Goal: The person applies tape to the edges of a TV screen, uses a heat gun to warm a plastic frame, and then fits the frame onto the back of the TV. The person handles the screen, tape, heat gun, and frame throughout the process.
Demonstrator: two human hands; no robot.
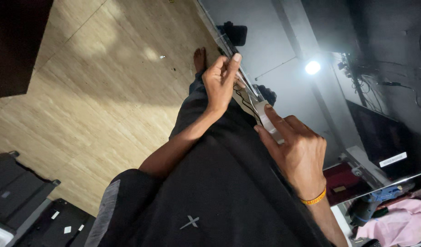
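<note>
Head view: our right hand fingers pinch the light, slippery tape roll rim; left hand at eleven o'clock pinches its thin strip.

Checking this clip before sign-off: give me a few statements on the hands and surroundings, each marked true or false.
1. The right hand grips a roll of clear tape. True.
2. The left hand lies flat on the floor. False: it is raised, fingertips pinched at the edge of the glass panel.
3. An orange wristband circles the right wrist. True.
4. The floor is carpeted. False: pale wood-look boards.
</note>
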